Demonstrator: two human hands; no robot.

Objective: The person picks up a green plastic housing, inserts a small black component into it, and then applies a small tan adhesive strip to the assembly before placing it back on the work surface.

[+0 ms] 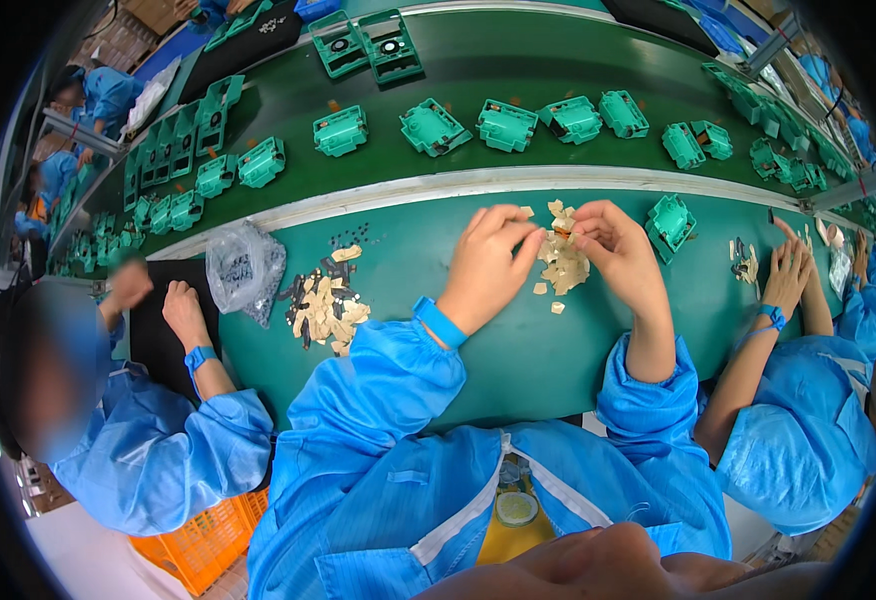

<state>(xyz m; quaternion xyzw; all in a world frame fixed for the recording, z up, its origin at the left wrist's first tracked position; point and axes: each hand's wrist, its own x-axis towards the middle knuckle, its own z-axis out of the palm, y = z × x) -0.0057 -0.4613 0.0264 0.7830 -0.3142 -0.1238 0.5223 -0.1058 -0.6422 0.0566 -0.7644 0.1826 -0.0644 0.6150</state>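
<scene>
My left hand [490, 262], with a blue band at its wrist, has thumb and fingers drawn together over the green work surface [408, 370]. Facing it, my right hand [618, 252] pinches at a small orange and dark piece too tiny to name. Whatever the left fingertips hold is hidden. Just below and between both hands lies a loose heap of cream-coloured torn scraps [564, 268], with a few bits apart from it. To the right of my right hand sits a green plastic housing [670, 227].
A larger pile of cream and black scraps [326, 308] and a clear plastic bag [245, 268] lie left. Beyond a pale rail [438, 187], a dark green belt [598, 75] carries several green housings [434, 127]. Co-workers' hands [186, 312] work on both sides.
</scene>
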